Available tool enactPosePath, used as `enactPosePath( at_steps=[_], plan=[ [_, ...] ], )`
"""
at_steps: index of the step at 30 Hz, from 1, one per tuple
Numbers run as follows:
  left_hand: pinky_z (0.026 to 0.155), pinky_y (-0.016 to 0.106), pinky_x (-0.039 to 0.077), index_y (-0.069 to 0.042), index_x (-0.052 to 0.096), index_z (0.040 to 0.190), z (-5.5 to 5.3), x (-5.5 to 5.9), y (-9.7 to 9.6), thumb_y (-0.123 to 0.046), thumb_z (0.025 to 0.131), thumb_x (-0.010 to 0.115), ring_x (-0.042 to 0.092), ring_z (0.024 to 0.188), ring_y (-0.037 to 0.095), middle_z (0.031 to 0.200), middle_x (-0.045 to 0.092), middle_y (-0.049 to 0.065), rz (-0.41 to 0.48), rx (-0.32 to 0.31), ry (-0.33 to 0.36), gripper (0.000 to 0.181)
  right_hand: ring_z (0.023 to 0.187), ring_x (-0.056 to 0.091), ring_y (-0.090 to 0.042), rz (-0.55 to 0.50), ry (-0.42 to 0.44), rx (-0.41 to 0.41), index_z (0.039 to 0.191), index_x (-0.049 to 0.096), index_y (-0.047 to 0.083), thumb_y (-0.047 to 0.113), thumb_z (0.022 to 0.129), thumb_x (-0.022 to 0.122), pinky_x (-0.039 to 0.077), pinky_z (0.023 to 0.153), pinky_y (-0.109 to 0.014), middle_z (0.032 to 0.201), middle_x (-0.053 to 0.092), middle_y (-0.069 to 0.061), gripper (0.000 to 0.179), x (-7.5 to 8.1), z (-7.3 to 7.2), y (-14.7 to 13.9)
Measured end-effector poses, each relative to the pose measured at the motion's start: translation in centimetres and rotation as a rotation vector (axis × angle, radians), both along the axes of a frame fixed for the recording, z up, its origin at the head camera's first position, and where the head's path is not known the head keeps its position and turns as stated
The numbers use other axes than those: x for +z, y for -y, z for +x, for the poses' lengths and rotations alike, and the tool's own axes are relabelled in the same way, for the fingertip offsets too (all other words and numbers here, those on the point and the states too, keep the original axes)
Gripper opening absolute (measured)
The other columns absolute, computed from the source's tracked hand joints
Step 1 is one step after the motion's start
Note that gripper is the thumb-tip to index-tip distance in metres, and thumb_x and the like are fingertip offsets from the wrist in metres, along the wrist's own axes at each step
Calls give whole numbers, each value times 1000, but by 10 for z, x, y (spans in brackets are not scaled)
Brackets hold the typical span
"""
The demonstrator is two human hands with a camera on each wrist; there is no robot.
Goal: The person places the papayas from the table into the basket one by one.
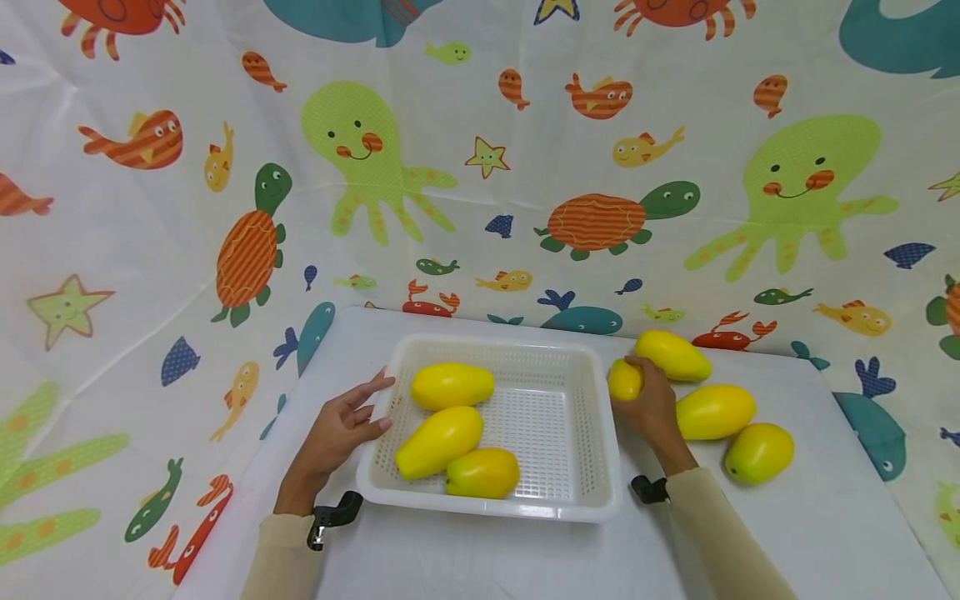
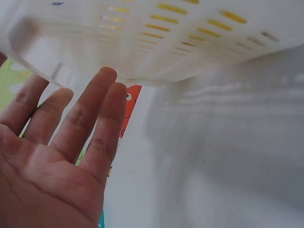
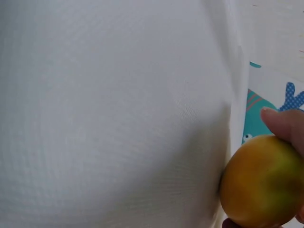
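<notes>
In the head view a white plastic basket [image 1: 487, 508] with slotted sides holds a yellow papaya [image 1: 452, 386] at the back, another papaya [image 1: 440, 442] in the middle and a third papaya [image 1: 483, 473] in front. My left hand [image 1: 337, 429] is at the basket's left side, fingertips right at the rim, its fingers [image 2: 107, 123] extended and loose beside the slotted wall. Just beyond the right rim my right hand [image 1: 651, 404] grips a yellow papaya [image 1: 625, 381], orange and green at its end in the right wrist view, with the thumb [image 3: 285, 124] along it.
On the table's right lie more papayas: one papaya [image 1: 672, 356] at the back, one papaya [image 1: 716, 412] in the middle, one papaya [image 1: 759, 453] in front. A printed sea-animal sheet [image 1: 465, 183] hangs behind the white-covered table [image 1: 480, 558] and along its left side.
</notes>
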State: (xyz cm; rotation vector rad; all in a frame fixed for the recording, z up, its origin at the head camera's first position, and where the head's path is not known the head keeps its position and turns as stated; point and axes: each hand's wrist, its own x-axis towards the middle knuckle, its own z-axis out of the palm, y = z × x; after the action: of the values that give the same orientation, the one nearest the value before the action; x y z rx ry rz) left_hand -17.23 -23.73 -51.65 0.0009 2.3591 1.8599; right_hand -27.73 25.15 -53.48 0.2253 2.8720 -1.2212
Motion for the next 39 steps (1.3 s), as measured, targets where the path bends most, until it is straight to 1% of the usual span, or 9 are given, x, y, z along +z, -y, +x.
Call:
enactPosePath(
  at_steps=[5,11,16,22,27,35,39],
  plan=[
    [98,37,63,-31,53,157,0,-1,1,-29,96,80,56,147,30,175,28,-18,7,-4,1,66,139,43,-45,-31,19,-32,165,33,16,26,85,86,36,124,-69,168,39,-17,96,0,3,0],
    [96,37,63,-31,53,157,0,0,0,-29,96,80,59,145,30,175,28,-17,10,-6,4,67,138,45,-44,-95,45,-58,167,30,21,30,89,84,39,122,-67,168,39,-16,95,2,9,-2],
    [96,37,63,-31,54,156,1,0,1,-29,96,80,57,146,29,175,29,-17,12,4,-1,66,140,44,-43,-146,20,-46,168,27,25,30,89,84,41,122,-66,169,37,-14,97,9,14,-6],
    [97,37,63,-31,53,157,0,-1,1,-29,96,80,56,147,29,174,29,-18,13,-2,-2,66,141,44,-43,-182,-42,-19,167,29,26,24,90,84,41,122,-66,169,37,-13,95,24,17,-7],
    [97,38,63,-31,53,157,0,-1,1,-29,96,80,55,147,31,174,29,-18,11,0,4,66,140,45,-42,-224,-96,0,166,32,28,26,89,86,43,121,-65,169,39,-11,94,38,19,-5],
    [96,37,63,-31,54,156,1,1,0,-30,95,81,55,147,30,174,30,-17,11,8,5,67,138,49,-39,-247,-167,50,165,35,32,29,88,88,46,118,-65,167,42,-6,93,63,25,7],
    [97,36,63,-32,54,156,1,1,0,-30,95,81,55,148,30,174,30,-18,12,10,7,66,138,49,-40,-250,-182,82,164,36,32,29,88,88,46,118,-66,167,42,-7,92,76,28,15]
  ],
)
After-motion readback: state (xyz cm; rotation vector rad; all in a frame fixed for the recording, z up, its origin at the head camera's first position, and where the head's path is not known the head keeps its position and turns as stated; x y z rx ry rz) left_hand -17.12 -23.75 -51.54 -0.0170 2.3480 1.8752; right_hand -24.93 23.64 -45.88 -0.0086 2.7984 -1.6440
